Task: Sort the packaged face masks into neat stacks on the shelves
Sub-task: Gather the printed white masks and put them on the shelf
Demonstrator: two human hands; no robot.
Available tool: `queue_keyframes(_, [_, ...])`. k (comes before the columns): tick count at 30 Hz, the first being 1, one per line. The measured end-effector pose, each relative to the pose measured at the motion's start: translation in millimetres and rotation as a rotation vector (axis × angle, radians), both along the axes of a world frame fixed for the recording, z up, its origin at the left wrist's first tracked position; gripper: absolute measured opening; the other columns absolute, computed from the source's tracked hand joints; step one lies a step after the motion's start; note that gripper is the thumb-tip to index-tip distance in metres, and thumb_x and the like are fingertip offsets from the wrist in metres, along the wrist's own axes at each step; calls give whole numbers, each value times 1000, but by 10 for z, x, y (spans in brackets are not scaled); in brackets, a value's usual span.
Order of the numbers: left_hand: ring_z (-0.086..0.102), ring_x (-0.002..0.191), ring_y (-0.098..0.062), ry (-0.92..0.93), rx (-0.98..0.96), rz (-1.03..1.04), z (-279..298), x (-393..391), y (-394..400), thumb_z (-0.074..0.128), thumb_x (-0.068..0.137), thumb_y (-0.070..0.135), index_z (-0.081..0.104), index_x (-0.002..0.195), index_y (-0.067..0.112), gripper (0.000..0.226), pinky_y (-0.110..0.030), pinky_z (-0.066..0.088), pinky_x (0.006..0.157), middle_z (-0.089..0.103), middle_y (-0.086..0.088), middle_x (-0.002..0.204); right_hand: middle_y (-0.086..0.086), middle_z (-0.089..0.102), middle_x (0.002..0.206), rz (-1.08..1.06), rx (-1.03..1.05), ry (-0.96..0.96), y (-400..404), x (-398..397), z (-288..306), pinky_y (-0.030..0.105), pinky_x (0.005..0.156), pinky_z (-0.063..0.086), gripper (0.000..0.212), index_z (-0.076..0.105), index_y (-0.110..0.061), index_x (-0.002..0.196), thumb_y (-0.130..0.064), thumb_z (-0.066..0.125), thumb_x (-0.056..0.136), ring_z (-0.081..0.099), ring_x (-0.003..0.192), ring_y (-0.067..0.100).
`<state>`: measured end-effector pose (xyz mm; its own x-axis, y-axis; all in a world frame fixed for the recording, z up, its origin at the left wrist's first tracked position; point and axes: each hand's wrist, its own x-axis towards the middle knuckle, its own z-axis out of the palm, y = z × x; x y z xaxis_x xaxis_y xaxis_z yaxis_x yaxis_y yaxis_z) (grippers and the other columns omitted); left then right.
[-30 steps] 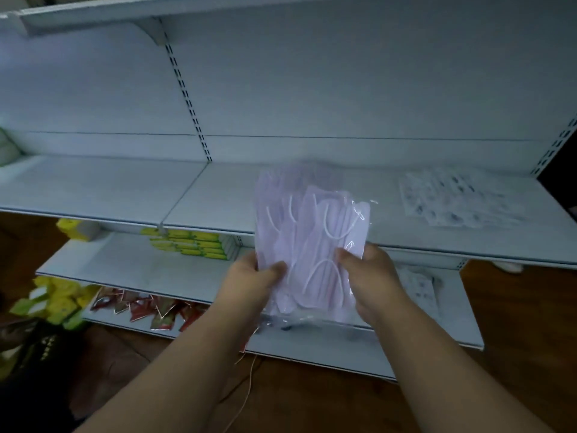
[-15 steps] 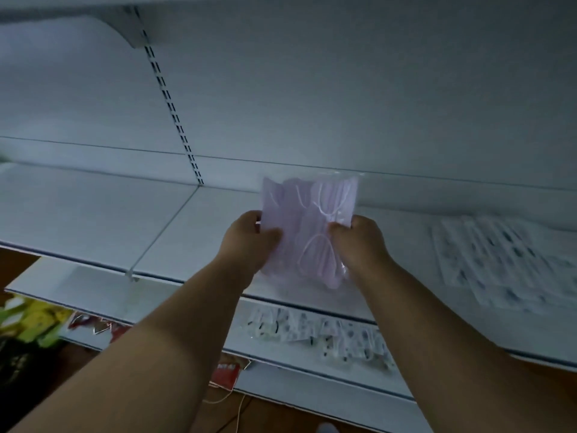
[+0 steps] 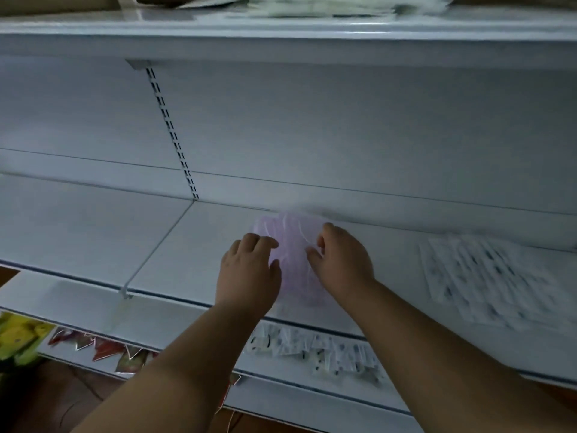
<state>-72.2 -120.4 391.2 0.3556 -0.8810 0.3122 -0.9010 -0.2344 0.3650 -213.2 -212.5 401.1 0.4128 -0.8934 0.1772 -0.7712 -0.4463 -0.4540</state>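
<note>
Middle shelf taken as landmark: a white metal board, by far the largest thing in view, spanning the whole width. Above it, an upper shelf carrying pale packets, too blurred to identify. Below it, a lower shelf with a row of printed mask packets under its front edge, red sachets further left, yellow packs at far left.

On the middle shelf, right end: a spread stack of white patterned mask packets, well apart from the hands.

On the middle shelf, centre, lying flat between front edge and back panel: the lilac mask pack, clear film with white ear loops showing through.

Left hand rests on the pack's left edge, fingers bent loosely on the film, thumb toward the middle. Right hand lies on its right edge, fingers curled down. Whether either thumb is under the pack: cannot tell, blur.

Handling, judged: light, soft, limp; film slick, so packs slide over one another. Best held by opposite side edges, then squared with flat palms. Risk: the stack fanning out.
</note>
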Motion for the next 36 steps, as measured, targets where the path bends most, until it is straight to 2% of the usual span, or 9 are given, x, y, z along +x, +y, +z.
queue_keyframes(4, [64,94,-28,-12,-109,-127,-16,58,484,75,81,15,68,108,17,28,-38,52,80,65,-4,105,0,53,85,91,-123,-91,427,69,147,30,63,36,18,46,-18,84,-27,60,93,51,74,20])
queue_keyframes(8, [60,94,-25,37,-119,-186,-202,258,1200,70,84,18,66,109,19,25,-35,50,78,63,-1,104,1,55,76,111,-162,-267,1054,248,85,33,61,43,15,52,-12,78,-16,63,88,50,67,17])
queue_keyframes(12, [60,92,-25,100,-7,-140,-593,526,2005,57,85,27,67,109,19,27,-35,48,77,62,0,103,-5,55,79,186,-24,-327,1824,543,-226,25,63,41,11,55,-15,82,-17,64,88,49,71,10])
queue_keyframes(17, [60,91,-24,204,89,-40,-1001,681,2523,68,84,13,68,110,16,26,-30,44,75,64,-2,100,-7,56,86,247,130,-260,2278,750,-785,27,68,44,7,58,-17,87,-19,64,90,51,77,5])
queue_keyframes(22, [60,92,-24,321,107,19,-1660,690,2515,58,91,11,67,111,15,22,-31,44,74,64,-4,105,-3,58,84,246,168,-173,2273,754,-1645,29,66,47,6,59,-14,87,-15,65,88,52,74,10])
queue_keyframes(26, [60,101,-22,448,219,77,-2406,500,2357,55,93,5,66,116,15,28,-35,50,80,64,-4,111,-4,55,90,165,253,-47,2071,699,-2523,25,69,41,10,60,-15,94,-22,66,89,53,84,12])
queue_keyframes(30, [56,110,-19,519,312,114,-3039,349,2063,47,96,8,62,122,20,32,-38,51,90,62,0,119,0,56,111,150,335,59,1746,649,-3278,22,82,39,23,66,-12,112,-16,61,90,55,103,16])
queue_keyframes(34, [56,108,-15,540,330,162,-3491,327,1716,49,96,7,62,124,20,33,-28,47,86,61,1,120,4,54,130,226,339,135,1307,764,-3783,22,89,39,30,63,-9,122,-15,56,93,55,114,19])
queue_keyframes(36, [54,104,-11,551,331,174,-3642,352,1532,50,97,8,61,123,21,32,-25,45,83,61,2,120,4,45,144,273,315,218,1029,932,-3981,27,98,39,36,57,-9,130,-19,53,96,50,126,20])
